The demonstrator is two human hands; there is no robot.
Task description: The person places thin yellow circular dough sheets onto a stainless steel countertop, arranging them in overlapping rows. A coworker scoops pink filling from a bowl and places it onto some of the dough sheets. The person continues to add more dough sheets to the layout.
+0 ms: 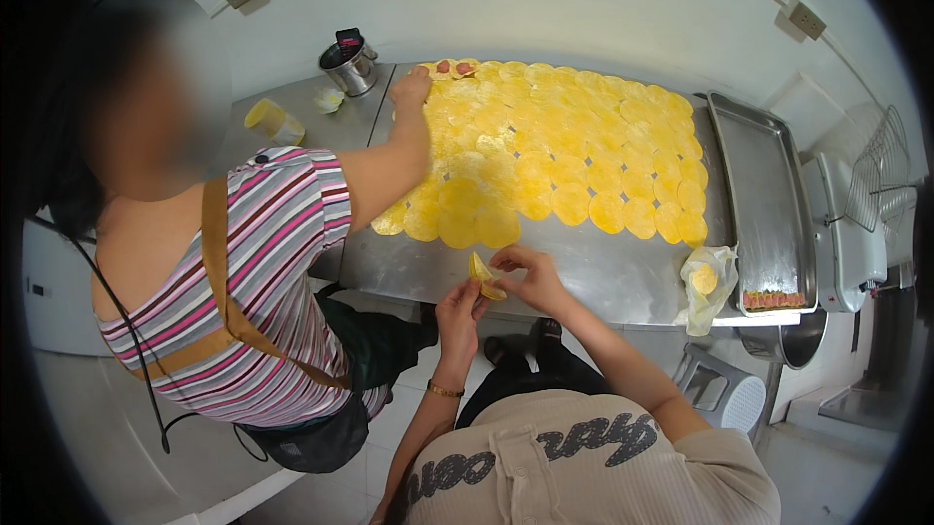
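Note:
Near the table's front edge, my left hand is closed around a few thin yellow dough rounds, which stand bent between its fingers. From the other side my right hand reaches over, its fingertips pinching the rounds at their edge. Just beyond my hands, overlapping rows of flat yellow dough rounds cover much of the steel table. At the far left corner of these rows lie pieces of reddish filling. A co-worker's hand touches the rounds beside them.
On the right lies a long metal tray with a row of reddish-filled pieces at its near end. A plastic bag holds yellow rounds. A metal pot and yellowish container stand far left; a grey stool sits below right.

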